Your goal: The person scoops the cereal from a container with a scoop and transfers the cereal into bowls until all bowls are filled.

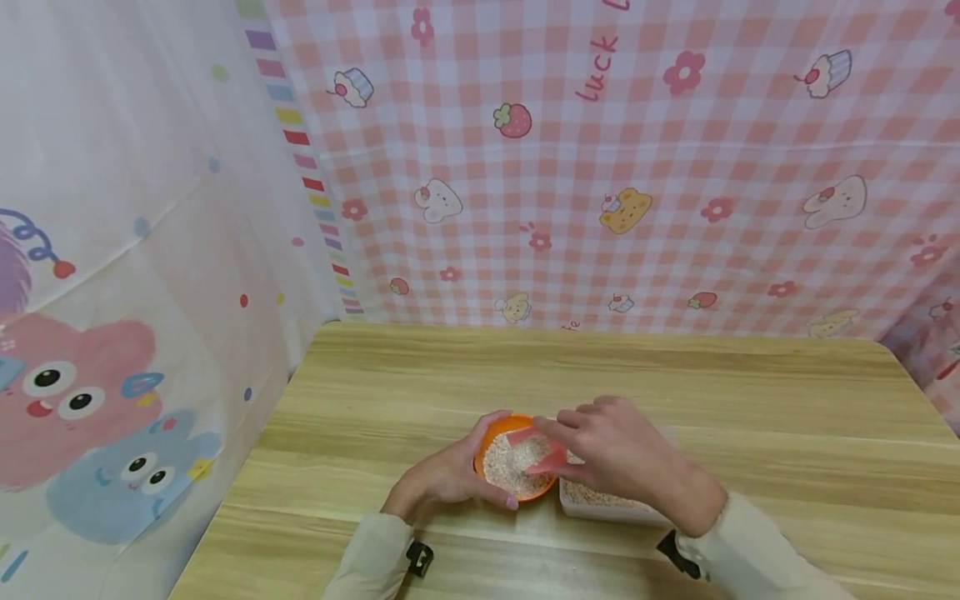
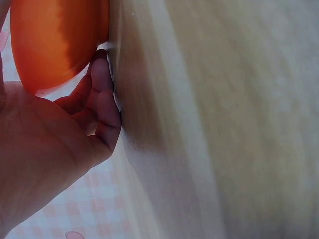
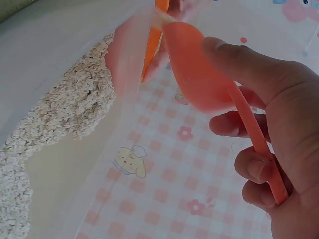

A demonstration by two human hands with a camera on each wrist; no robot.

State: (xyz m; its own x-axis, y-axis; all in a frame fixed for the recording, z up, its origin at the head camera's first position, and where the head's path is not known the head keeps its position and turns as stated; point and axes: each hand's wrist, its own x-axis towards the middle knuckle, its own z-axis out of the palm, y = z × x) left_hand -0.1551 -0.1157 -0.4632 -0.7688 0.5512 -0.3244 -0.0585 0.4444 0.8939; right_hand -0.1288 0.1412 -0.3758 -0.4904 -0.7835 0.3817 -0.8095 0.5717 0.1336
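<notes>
An orange bowl [image 1: 501, 427] holding pale oat flakes [image 1: 504, 473] stands on the table. My left hand [image 1: 453, 473] grips its left side, thumb along the near rim and fingers around the far side. The left wrist view shows the bowl's smooth outer wall [image 2: 57, 45] by the palm, with the curled lower fingers close to the tabletop. My right hand [image 1: 618, 446] holds a coral-pink scoop [image 1: 553, 461] by its handle, fingers wrapped around it. The scoop's head, with flakes in it, is over the bowl. In the right wrist view the scoop's underside [image 3: 194, 69] shows.
Just right of the bowl, partly under my right forearm, sits a translucent rectangular container [image 1: 611, 512]. Oat flakes [image 3: 75, 94] lie inside it, with part of its bottom bare. Behind the wooden table [image 1: 420, 367] hangs a pink checked cloth [image 1: 570, 167].
</notes>
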